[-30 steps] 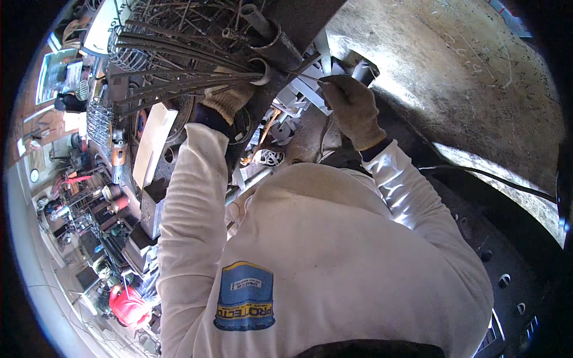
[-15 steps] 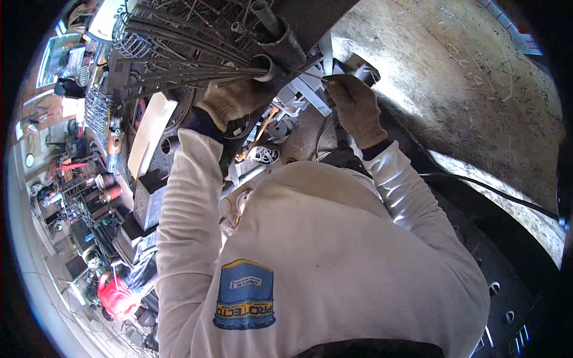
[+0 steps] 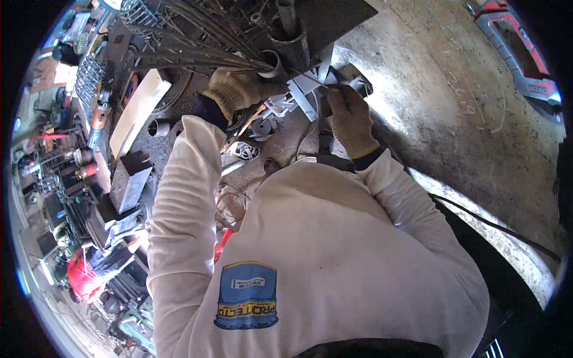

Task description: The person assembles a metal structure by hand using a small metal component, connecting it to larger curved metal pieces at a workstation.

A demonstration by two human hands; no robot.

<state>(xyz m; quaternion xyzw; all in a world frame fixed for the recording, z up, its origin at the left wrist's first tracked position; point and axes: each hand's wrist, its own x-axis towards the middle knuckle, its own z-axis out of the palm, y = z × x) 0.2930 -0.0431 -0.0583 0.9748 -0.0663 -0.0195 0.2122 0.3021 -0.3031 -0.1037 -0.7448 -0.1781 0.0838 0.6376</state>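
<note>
A cluttered workshop surrounds the person. On the left are a pale board point(image 3: 140, 110), an orange-and-grey power tool point(image 3: 98, 119) and, farther off, someone in a red top point(image 3: 85, 277). A large stained sheet point(image 3: 441, 89) fills the right, with a red-and-grey tool point(image 3: 519, 53) at its far edge. Dark rods point(image 3: 209, 59) fan leftward from a short pipe point(image 3: 273, 70), crowding the gloved left hand point(image 3: 230, 92) just below. The gloved right hand point(image 3: 349, 116) is closed, pinching a thin rod point(image 3: 311, 77) that slants up-left from its fingertips toward the pipe. The left fingertips are hidden, so their grip cannot be told; the thin rod's far end is unclear.
</note>
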